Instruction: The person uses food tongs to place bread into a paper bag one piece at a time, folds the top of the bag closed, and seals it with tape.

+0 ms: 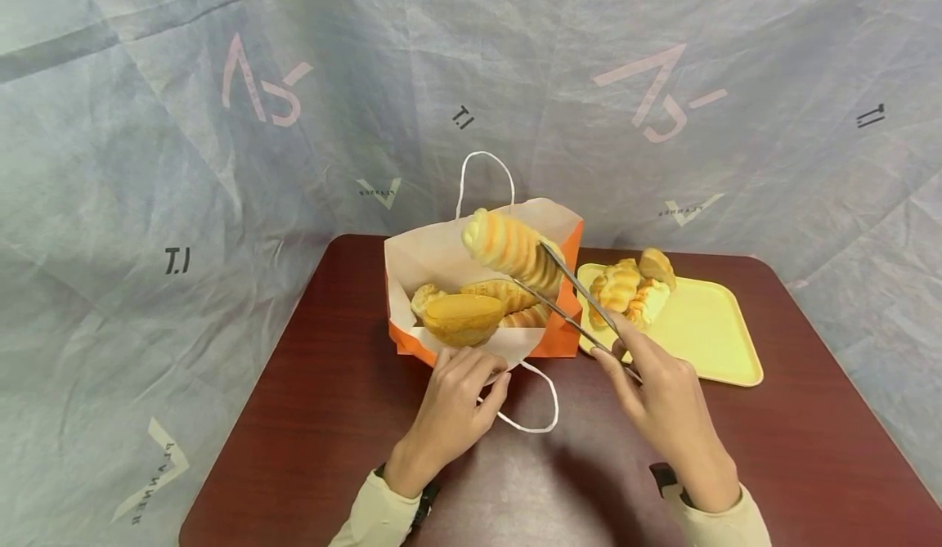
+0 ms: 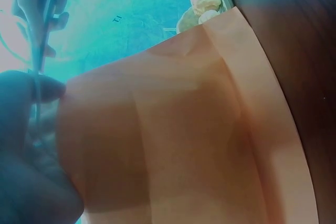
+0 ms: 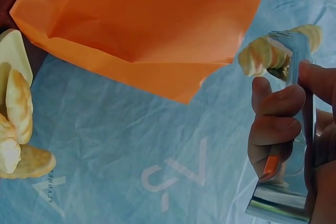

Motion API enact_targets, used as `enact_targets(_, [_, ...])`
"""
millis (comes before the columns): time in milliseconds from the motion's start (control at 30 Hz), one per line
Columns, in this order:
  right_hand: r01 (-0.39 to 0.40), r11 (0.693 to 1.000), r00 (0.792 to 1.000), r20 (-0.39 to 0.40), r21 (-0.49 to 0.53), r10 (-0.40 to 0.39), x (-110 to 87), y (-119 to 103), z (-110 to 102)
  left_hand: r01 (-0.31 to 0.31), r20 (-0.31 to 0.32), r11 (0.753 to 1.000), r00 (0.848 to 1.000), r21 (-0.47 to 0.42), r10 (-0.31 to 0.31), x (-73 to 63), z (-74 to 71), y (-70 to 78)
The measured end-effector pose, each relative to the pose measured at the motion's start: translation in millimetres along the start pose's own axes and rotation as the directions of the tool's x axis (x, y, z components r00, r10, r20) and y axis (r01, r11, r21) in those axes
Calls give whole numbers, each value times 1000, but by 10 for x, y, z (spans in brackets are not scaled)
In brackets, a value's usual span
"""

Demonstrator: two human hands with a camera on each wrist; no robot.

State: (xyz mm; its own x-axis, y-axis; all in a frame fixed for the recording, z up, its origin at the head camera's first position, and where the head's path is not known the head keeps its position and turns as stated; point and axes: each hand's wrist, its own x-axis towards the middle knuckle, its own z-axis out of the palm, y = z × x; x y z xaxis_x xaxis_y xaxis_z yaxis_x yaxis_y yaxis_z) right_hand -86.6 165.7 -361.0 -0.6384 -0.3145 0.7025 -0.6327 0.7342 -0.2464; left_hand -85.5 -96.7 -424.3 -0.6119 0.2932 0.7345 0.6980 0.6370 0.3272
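Note:
My right hand (image 1: 666, 387) grips a pair of metal tongs (image 1: 586, 292). Between the tong tips is a spiral, ridged bread roll (image 1: 508, 244), held up over the open mouth of an orange paper bag (image 1: 561, 330) with a white inside. In the right wrist view, fingers curl round the shiny tongs (image 3: 278, 203). My left hand (image 1: 456, 396) is at the bag's near rim; the left wrist view shows its thumb and finger pinching the bag's edge (image 2: 157, 129). Several breads lie in the bag, among them a smooth golden bun (image 1: 464, 318) near the front.
Right of the bag, a yellow tray (image 1: 714, 334) carries several breads (image 1: 618, 285) at its left end. One white cord handle (image 1: 540, 430) droops over the dark red table (image 1: 331, 416); another handle (image 1: 486, 154) stands up behind. A grey printed cloth (image 1: 368, 81) hangs behind the table.

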Motion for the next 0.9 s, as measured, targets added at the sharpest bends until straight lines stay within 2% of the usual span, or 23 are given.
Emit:
enact_targets(267, [43, 999, 999, -10, 32, -42, 84, -37, 67, -4, 7, 1000, 1000, 2, 4, 17, -5, 21])
enact_targets(567, [46, 999, 999, 26, 13, -47, 131, -27, 128, -12, 8, 1000, 1000, 8, 12, 22, 8, 32])
enact_targets(900, [80, 997, 996, 28, 7, -80, 160, -17, 187, -10, 13, 1000, 1000, 19, 10, 12, 15, 47])
